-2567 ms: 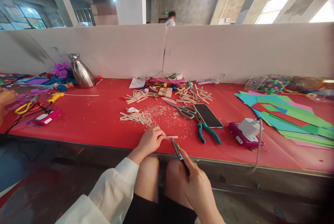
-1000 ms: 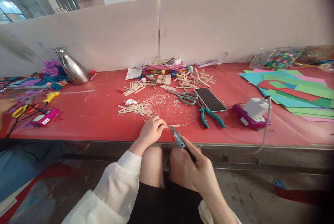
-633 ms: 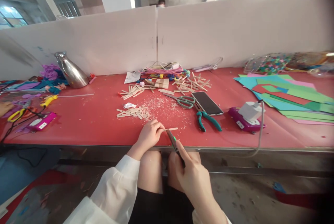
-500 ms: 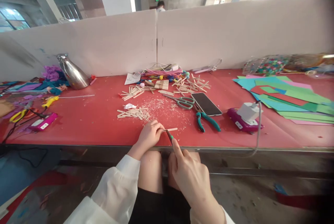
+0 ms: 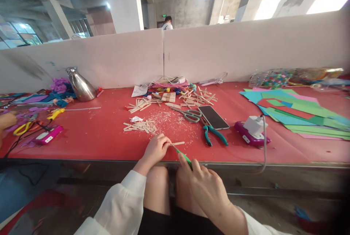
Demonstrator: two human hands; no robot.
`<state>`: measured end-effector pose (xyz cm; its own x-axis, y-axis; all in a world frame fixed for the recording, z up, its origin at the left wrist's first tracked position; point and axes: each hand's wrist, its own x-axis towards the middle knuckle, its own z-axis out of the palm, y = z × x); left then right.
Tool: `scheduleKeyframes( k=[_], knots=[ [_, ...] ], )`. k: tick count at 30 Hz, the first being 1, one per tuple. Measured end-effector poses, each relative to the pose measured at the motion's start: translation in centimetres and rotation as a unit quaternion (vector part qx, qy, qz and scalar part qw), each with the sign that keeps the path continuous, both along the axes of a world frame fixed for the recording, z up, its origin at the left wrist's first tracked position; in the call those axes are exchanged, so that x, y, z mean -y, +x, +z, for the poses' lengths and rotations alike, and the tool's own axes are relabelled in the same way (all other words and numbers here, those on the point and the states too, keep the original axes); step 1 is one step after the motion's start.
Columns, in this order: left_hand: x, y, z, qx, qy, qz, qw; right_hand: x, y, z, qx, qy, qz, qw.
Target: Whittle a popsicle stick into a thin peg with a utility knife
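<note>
My left hand (image 5: pixel 157 148) pinches a short wooden craft stick (image 5: pixel 179 143) near the table's front edge, its free end pointing right. In my right hand (image 5: pixel 206 184) is a green-handled craft knife (image 5: pixel 185 157), its tip close to the stick beside my left fingertips. Whether the blade touches the wood is too small to tell. Wood shavings (image 5: pixel 171 120) lie scattered just beyond my hands. To their left is a small pile of cut sticks (image 5: pixel 140 127) with a crumpled white tissue (image 5: pixel 136 119) at its back.
Grey-handled scissors (image 5: pixel 191 115), teal pliers (image 5: pixel 216 136) and a phone (image 5: pixel 213 117) lie right of the shavings. Further right are a purple power strip (image 5: pixel 253 138) and coloured paper (image 5: pixel 298 112). A metal jug (image 5: pixel 80 85) stands back left. Another person's hand (image 5: pixel 8 120) shows far left.
My right hand has drawn the knife back, down and to the right, showing more of its green handle. My left hand keeps its pinch on the stick. The camera has tilted up slightly.
</note>
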<state>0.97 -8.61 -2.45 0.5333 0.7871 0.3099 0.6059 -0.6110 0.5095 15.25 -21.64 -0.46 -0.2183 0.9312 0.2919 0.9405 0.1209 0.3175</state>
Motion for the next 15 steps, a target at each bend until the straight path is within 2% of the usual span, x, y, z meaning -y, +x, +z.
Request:
scheduleKeyframes(
  k=[4, 9, 12, 15],
  knots=[
    [0.1, 0.0, 0.1, -0.005, -0.001, 0.005, 1.0, 0.0, 0.7, -0.7, -0.091, 0.03, -0.022, 0.995],
    [0.1, 0.0, 0.0, -0.001, 0.005, 0.0, 1.0, 0.7, 1.3, -2.0, -0.263, 0.087, -0.047, 0.96],
    [0.1, 0.0, 0.0, 0.002, 0.005, -0.001, 1.0, 0.9, 1.2, -2.3, -0.321, 0.064, -0.048, 0.944],
    [0.1, 0.0, 0.0, 0.001, 0.007, -0.003, 1.0, 0.7, 0.8, -2.3, -0.34, 0.036, -0.062, 0.938]
  ],
)
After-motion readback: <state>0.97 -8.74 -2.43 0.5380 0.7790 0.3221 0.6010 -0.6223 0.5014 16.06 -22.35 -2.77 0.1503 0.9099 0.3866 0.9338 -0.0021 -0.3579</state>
